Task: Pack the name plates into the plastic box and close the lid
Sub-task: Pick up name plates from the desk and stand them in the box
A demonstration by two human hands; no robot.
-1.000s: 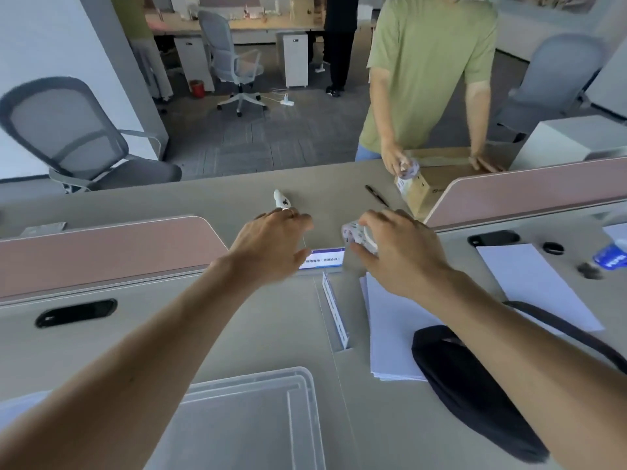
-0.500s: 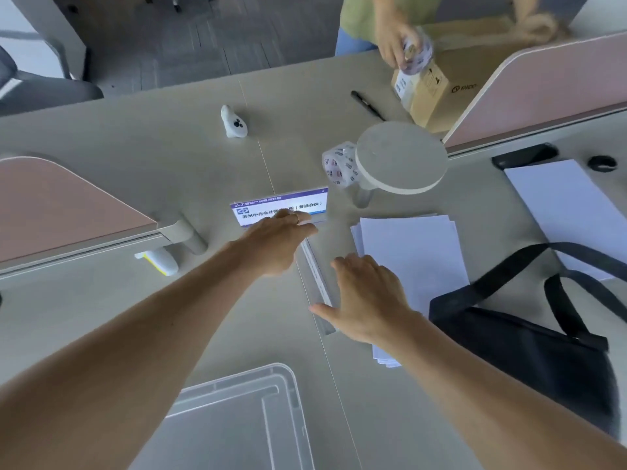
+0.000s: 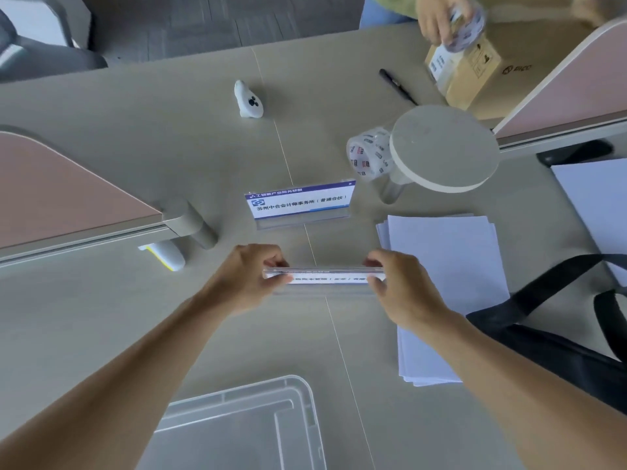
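Both hands now grip one acrylic name plate [image 3: 324,277] by its ends, lifted edge-on above the counter [image 3: 118,334]; half a second ago it lay flat there. Left hand [image 3: 242,279] pinches the left end, right hand [image 3: 402,291] the right end. Clear plastic box [image 3: 244,425] sits near the bottom edge, open. Paper stack [image 3: 448,293] lies just right of the held plate, black bag [image 3: 559,347] beyond. Second name plate [image 3: 300,202] stands upright farther back, no longer touched. Tape roll [image 3: 368,154] beside it.
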